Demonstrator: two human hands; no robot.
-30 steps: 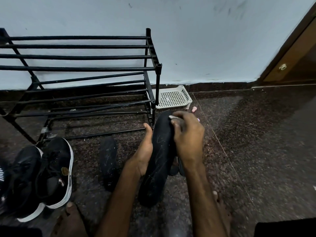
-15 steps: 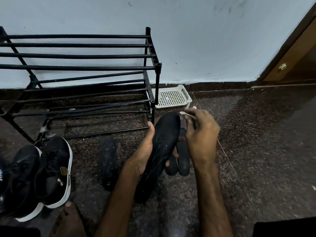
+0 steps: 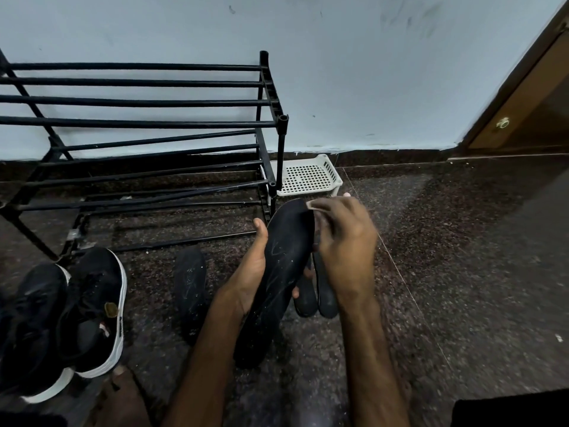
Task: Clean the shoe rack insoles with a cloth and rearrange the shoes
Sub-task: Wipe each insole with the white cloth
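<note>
My left hand (image 3: 251,272) grips a long black insole (image 3: 281,263) from its left side and holds it tilted above the floor. My right hand (image 3: 345,241) pinches a small pale cloth (image 3: 312,206) against the insole's top right edge. A second black insole (image 3: 191,285) lies flat on the floor to the left. Two more dark insoles (image 3: 318,298) lie side by side under my right hand, partly hidden. The black metal shoe rack (image 3: 147,121) stands bare against the wall. A pair of black sneakers with white soles (image 3: 86,309) sits at the lower left.
A white perforated plastic tray (image 3: 308,177) rests on the floor beside the rack's right post. A wooden door (image 3: 529,100) is at the far right. My bare foot (image 3: 123,392) shows near the sneakers. The floor is dark speckled stone.
My right hand with the cloth has slid from the insole's middle top toward its upper right edge. The insole has tilted a little to the right, uncovering the two insoles on the floor.
</note>
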